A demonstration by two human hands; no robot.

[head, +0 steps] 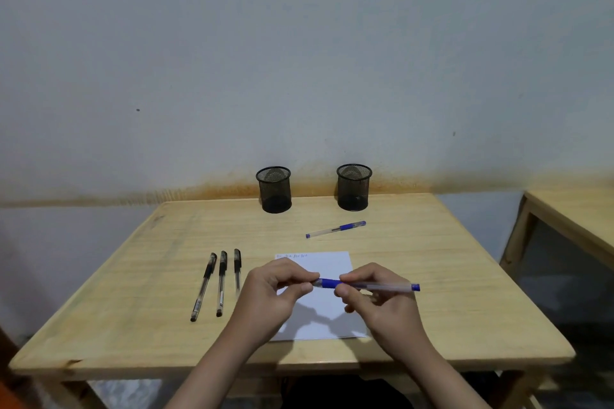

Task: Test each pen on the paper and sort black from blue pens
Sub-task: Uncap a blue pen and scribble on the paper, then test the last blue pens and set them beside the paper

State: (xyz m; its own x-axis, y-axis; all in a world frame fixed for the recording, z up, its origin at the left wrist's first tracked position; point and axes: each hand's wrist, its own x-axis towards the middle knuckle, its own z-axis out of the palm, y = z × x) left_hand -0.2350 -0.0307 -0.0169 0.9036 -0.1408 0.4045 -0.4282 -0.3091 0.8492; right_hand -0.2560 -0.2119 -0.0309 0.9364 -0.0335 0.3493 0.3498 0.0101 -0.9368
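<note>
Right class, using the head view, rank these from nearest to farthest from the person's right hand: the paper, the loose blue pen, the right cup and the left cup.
From the right hand:
1. Paper, directly under both hands.
2. Loose blue pen, lying just beyond the paper.
3. Right cup, at the table's back edge.
4. Left cup, same back edge, further left.

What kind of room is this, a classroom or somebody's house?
Hard to say for sure. It looks like a plain study corner: a small wooden table against a bare wall, two mesh pen cups, and a second table beside it.
</note>
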